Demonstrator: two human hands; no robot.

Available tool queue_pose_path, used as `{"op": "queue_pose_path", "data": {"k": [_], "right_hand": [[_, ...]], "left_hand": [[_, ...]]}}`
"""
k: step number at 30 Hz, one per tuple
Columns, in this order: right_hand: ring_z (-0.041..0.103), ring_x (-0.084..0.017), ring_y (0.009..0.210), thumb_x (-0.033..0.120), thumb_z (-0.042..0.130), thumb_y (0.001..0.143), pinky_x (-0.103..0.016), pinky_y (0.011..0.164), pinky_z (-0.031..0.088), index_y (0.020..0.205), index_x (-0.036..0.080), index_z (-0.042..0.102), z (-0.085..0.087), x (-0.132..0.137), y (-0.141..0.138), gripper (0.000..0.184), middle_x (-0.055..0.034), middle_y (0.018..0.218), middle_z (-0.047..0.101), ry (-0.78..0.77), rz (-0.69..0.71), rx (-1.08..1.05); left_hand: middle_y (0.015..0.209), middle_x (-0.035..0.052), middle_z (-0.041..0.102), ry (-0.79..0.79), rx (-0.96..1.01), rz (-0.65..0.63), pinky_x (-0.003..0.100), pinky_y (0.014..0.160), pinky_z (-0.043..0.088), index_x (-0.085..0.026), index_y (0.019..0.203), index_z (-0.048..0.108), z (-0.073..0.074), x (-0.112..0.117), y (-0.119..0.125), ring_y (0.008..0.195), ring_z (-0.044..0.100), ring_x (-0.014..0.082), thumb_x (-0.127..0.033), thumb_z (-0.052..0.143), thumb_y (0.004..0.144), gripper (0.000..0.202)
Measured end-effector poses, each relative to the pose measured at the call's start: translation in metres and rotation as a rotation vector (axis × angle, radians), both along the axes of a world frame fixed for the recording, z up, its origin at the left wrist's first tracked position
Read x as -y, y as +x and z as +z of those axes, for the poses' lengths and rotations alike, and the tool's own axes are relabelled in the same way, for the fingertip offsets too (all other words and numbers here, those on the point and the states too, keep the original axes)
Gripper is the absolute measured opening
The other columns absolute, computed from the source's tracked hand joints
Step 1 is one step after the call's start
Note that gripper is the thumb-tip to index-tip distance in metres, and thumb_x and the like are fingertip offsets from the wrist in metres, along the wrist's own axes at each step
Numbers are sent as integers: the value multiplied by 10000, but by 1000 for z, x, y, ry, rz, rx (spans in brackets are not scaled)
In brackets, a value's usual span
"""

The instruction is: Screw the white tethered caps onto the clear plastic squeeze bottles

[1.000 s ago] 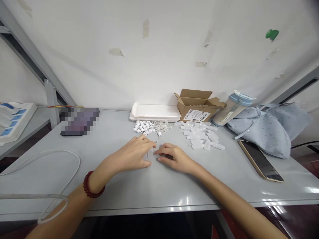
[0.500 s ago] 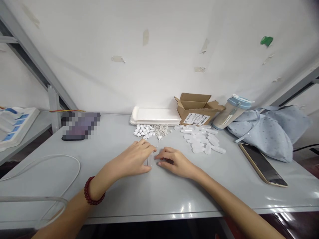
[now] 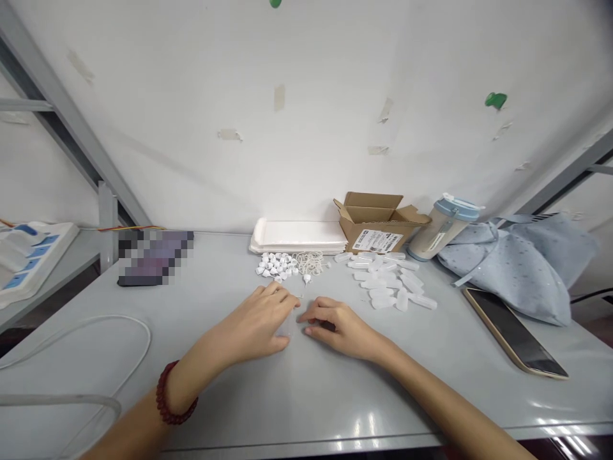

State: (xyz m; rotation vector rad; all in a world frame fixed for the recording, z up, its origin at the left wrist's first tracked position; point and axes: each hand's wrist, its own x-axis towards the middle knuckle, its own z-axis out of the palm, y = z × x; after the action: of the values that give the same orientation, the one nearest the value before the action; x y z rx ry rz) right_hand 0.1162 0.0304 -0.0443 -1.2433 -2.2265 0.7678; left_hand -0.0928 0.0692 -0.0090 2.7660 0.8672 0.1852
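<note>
Low over the middle of the table, my left hand (image 3: 261, 319) has its fingers stretched forward and its thumb apart. A faint clear piece (image 3: 286, 328) shows beside it, between thumb and fingers; its kind cannot be made out. My right hand (image 3: 342, 327) rests just to the right, fingers loosely bent and apart, with nothing visible in it. Beyond the fingertips lies a small white cap with a thin tip (image 3: 307, 279). Behind it are a pile of white caps (image 3: 275, 264) and a tangle of pale loops (image 3: 311, 263). Several translucent plastic pieces (image 3: 383, 298) lie to the right.
A stack of white trays (image 3: 299, 234) and an open cardboard box (image 3: 376, 237) stand against the wall. To the right are a tumbler (image 3: 443, 227), a pale blue cloth bag (image 3: 517, 268) and a phone (image 3: 514, 335). A white cable (image 3: 138, 358) loops at left.
The camera view has tilted up slightly, so everything sits lower in the picture. Both hands keep nearly the same pose; the clear piece by the left hand is less distinct.
</note>
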Motion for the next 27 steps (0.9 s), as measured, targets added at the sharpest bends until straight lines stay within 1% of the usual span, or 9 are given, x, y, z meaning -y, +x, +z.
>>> {"op": "queue_pose_path", "data": {"k": [6,10,13,15,18,21,23,25,27], "right_hand": [[570,-137,746,240,565,864,-254,681,467,1016,193,677,0,-2,2,194,-55,906,591,-18,2,-30],[573,-130,720,242,550,875,-248,679,464,976,184,684,4,-3,5,177,-42,860,610,-21,3,-66],[573,-131,705,242,533,887,-244,661,452,965,189,686,9,-7,14,179,-32,825,634,10,-28,-33],[578,-140,708,226,526,887,-249,648,447,975,187,683,11,-11,24,184,-38,826,643,68,-90,39],[598,-169,742,149,502,873,-275,661,449,988,163,673,13,-18,41,206,-72,879,648,174,-249,222],[610,-201,832,100,476,861,-285,674,452,1003,168,661,16,-22,57,243,-85,938,647,259,-400,367],[607,-208,864,91,463,862,-281,663,453,1007,176,657,18,-24,66,257,-84,961,646,283,-462,421],[603,-214,881,84,462,860,-286,666,456,1011,179,656,19,-25,73,264,-84,981,646,282,-499,461],[593,-225,905,84,481,849,-299,690,461,1016,180,656,18,-27,78,260,-87,990,644,271,-518,490]], "left_hand": [[1018,66,569,-39,-32,20,386,850,408,-181,1041,559,3,1,2,1002,472,257,-150,588,703,340],[1042,72,575,-34,9,15,390,860,412,-191,1082,549,5,0,4,1029,478,265,-290,658,742,370],[1043,71,588,-40,98,26,373,845,430,-198,1101,541,1,-5,4,1018,503,249,-376,622,798,361],[1043,65,597,-60,170,55,357,835,445,-203,1087,547,-2,-11,5,1015,518,235,-392,551,850,303],[1061,61,607,-68,210,111,358,865,446,-198,1051,566,-3,-24,12,1054,517,229,-351,450,902,243],[1043,76,619,-14,110,152,345,856,452,-178,1041,589,2,-36,26,1053,528,230,-258,414,899,240],[1004,97,627,69,-8,175,340,789,469,-168,1020,606,3,-42,39,1017,553,249,-215,412,880,244],[898,120,642,129,-95,217,341,680,476,-145,932,626,0,-46,52,904,599,273,-181,415,852,228],[795,128,645,145,-128,232,337,608,461,-129,833,634,-5,-47,63,776,623,276,-154,426,823,209]]}}
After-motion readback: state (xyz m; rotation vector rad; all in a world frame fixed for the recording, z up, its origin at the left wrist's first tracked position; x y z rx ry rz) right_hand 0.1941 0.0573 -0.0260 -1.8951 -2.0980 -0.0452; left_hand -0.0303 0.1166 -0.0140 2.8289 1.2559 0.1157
